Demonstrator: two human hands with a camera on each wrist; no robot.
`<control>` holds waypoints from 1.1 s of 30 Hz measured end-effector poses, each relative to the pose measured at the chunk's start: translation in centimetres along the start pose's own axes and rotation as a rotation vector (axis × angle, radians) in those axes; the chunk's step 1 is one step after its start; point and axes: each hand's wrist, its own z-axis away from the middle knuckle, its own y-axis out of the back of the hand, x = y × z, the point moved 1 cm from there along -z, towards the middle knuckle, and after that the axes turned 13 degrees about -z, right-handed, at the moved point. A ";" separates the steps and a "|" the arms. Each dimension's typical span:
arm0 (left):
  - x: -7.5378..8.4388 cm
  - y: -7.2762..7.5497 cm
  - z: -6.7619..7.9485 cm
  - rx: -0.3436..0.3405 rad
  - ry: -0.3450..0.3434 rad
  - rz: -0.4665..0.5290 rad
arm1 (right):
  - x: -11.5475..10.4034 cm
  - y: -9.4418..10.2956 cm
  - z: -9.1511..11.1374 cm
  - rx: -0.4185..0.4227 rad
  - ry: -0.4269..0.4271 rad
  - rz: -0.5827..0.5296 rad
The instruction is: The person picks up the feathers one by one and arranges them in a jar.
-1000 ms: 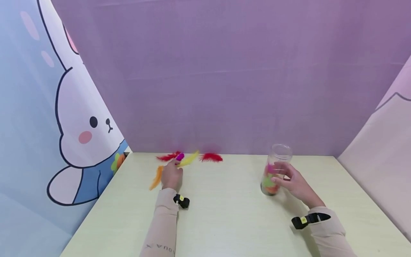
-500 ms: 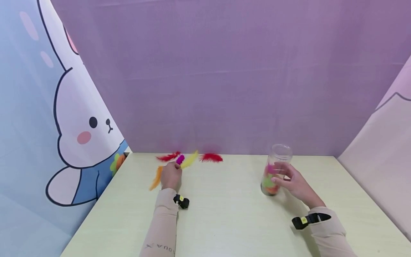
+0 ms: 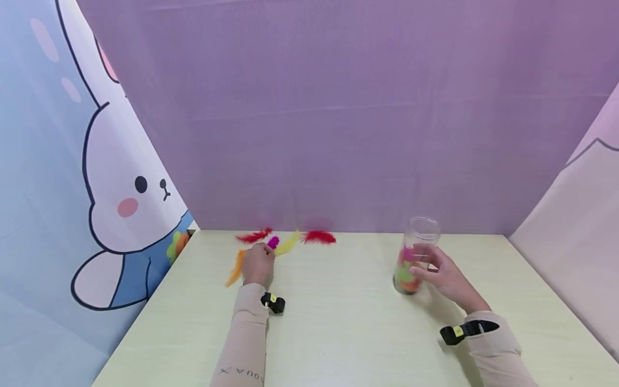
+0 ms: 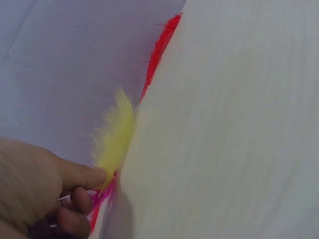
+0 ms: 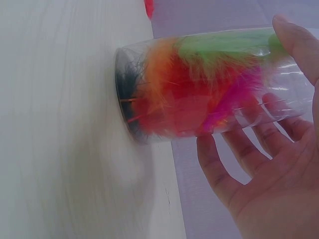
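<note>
My left hand is over the back left of the table, its thumb and fingers pinching the base of a yellow feather. A magenta feather pokes out beside the fingertips, partly hidden by the hand. Near the right side stands a clear jar, upright on the table. My right hand holds the jar, thumb on one side and fingers curved round the other. Through its wall show green, orange, red and magenta feathers, with something dark at the bottom.
Two red feathers lie along the table's back edge, a left one and a right one. An orange feather rests left of my left hand. A purple cloth hangs behind the pale table, and a rabbit-print cloth hangs at left.
The yellow feather has shifted slightly down and its lower end has drawn away from the magenta one. My left hand has moved very little. My right hand and the jar have stayed put.
</note>
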 end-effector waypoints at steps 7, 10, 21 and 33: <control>0.6 1.5 0.2 0.052 -0.057 0.032 | -0.1 0.0 0.0 0.001 -0.007 -0.003; 0.9 1.9 0.1 0.093 -0.081 0.034 | -0.1 0.1 0.0 0.002 -0.010 -0.006; 1.5 3.0 -0.3 0.109 -0.083 0.038 | -0.3 0.0 0.0 0.000 -0.012 0.002; 2.5 4.4 0.2 0.150 -0.160 0.032 | -0.9 -0.1 0.3 0.007 -0.031 0.014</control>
